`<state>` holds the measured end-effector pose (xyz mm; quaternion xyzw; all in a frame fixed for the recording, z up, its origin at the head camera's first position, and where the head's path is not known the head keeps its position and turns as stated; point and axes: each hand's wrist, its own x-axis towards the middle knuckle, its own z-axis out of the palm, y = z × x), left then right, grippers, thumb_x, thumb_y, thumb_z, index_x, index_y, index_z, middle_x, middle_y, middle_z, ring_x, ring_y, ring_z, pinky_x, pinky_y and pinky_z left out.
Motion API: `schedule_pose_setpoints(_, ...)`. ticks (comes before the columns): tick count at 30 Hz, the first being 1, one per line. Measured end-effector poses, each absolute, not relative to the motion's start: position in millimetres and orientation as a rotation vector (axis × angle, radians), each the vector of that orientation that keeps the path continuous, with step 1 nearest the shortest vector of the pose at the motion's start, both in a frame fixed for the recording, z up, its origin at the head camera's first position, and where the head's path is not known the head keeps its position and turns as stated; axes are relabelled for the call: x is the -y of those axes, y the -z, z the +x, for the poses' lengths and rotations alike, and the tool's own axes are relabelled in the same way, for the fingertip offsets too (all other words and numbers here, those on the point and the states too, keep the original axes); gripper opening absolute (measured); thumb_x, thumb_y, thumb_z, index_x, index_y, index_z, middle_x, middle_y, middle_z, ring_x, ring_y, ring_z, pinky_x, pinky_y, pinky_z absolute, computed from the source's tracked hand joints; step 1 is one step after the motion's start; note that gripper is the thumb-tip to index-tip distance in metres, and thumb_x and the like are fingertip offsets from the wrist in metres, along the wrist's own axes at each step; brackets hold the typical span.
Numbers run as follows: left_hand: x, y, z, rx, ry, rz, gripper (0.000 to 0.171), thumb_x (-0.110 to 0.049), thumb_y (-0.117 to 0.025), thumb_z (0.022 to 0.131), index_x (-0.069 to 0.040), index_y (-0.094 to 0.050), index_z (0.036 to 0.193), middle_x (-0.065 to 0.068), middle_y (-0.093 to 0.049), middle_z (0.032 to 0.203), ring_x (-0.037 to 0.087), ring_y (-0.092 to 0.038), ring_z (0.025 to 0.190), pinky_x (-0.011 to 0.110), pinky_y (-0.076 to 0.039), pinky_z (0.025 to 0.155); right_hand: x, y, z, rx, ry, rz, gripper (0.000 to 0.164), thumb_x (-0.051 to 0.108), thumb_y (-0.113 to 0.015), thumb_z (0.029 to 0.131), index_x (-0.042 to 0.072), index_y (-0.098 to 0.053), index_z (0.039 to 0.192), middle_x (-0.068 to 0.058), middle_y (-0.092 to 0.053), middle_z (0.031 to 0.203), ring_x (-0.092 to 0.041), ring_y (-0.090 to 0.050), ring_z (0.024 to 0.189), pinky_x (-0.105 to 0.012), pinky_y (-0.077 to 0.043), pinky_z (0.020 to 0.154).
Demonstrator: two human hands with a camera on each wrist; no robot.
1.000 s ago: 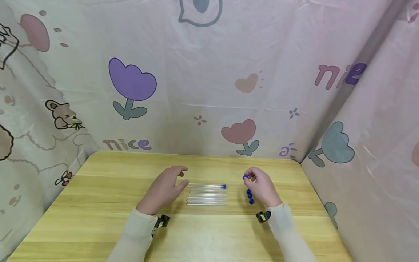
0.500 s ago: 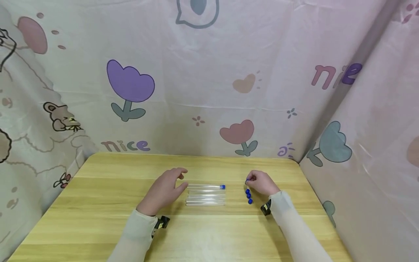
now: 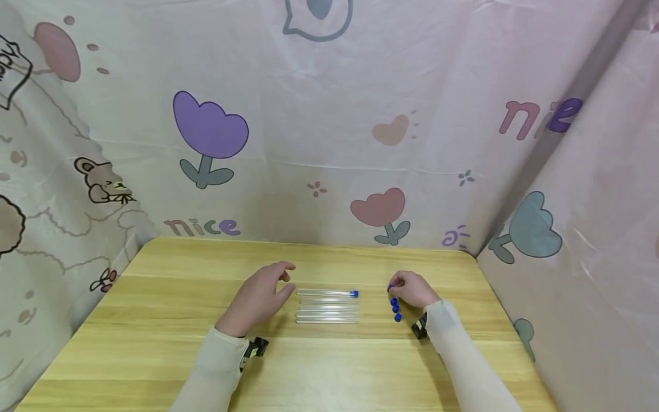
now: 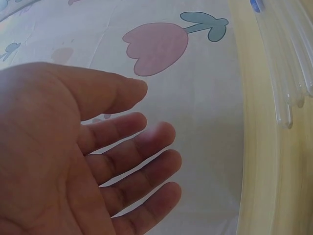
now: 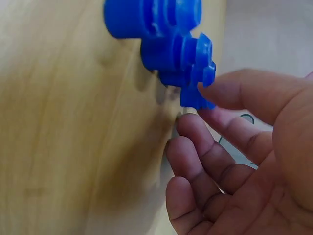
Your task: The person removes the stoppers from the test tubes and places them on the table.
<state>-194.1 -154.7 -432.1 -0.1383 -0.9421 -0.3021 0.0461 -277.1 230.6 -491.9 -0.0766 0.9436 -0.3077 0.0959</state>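
Several clear test tubes [image 3: 326, 313] lie side by side on the table, and the farthest tube has a blue cap [image 3: 354, 294] on its right end. My left hand [image 3: 257, 298] hovers beside their left ends, fingers relaxed and holding nothing. In the left wrist view its palm and loosely bent fingers show. To the right of the tubes, several blue stepped tube caps [image 5: 164, 51] stand in a row. My right hand [image 3: 414, 289] is at the far end of that row. Its thumb and index finger pinch the last cap [image 5: 190, 98], which the thumb partly covers.
The wooden table [image 3: 329, 372] meets a printed curtain [image 3: 288, 189] at its back edge. More curtain hangs at left and right. A small black camera [image 3: 419, 326] sits on the right wrist, another [image 3: 255, 347] on the left.
My right hand has come down and slightly nearer with its cap, to the far end of the cap row. The left hand stays where it was. The head view shifts a little.
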Motion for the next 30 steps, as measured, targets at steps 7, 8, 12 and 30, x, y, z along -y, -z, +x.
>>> schedule_pose_setpoints(7, 153.2, 428.8, -193.9, 2.906, 0.951, -0.396, 0.043, -0.024, -0.066, 0.101, -0.012, -0.058, 0.141, 0.001, -0.07, 0.113, 0.017, -0.065, 0.094, 0.043, -0.055, 0.086, -229.0, 485.3, -277.0, -2.797, 0.833, -0.253, 0.019, 0.022, -0.058, 0.106, 0.011, -0.073, 0.105, -0.002, -0.066, 0.092, -0.018, -0.055, 0.076, -0.037, -0.047, 0.074)
schedule_pose_setpoints(8, 153.0, 428.4, -193.8, 2.91, 0.952, -0.392, 0.042, -0.024, -0.067, 0.101, -0.013, -0.059, 0.141, 0.0, -0.07, 0.112, 0.015, -0.063, 0.091, 0.042, -0.055, 0.085, -228.4, 484.7, -277.3, -2.792, 0.831, -0.257, 0.02, 0.022, -0.056, 0.107, 0.011, -0.073, 0.105, -0.002, -0.065, 0.089, -0.018, -0.054, 0.073, -0.036, -0.046, 0.071)
schedule_pose_setpoints(12, 152.7, 428.8, -194.1, 2.912, 0.958, -0.389, 0.042, -0.024, -0.067, 0.101, -0.013, -0.059, 0.141, -0.002, -0.069, 0.109, 0.011, -0.06, 0.083, 0.039, -0.054, 0.082, -226.9, 483.7, -278.2, -2.776, 0.831, -0.279, 0.022, 0.02, -0.054, 0.108, 0.011, -0.073, 0.1, -0.002, -0.059, 0.077, -0.018, -0.048, 0.062, -0.033, -0.041, 0.063)
schedule_pose_setpoints(30, 151.8, 429.0, -191.7, 2.909, 0.957, -0.42, 0.037, -0.024, -0.065, 0.103, -0.011, -0.061, 0.137, -0.003, -0.068, 0.105, 0.011, -0.057, 0.081, 0.035, -0.052, 0.079, -230.7, 486.7, -271.7, -2.776, 0.856, -0.256, 0.023, 0.02, -0.054, 0.108, 0.011, -0.073, 0.097, -0.002, -0.062, 0.079, -0.019, -0.051, 0.067, -0.034, -0.042, 0.067)
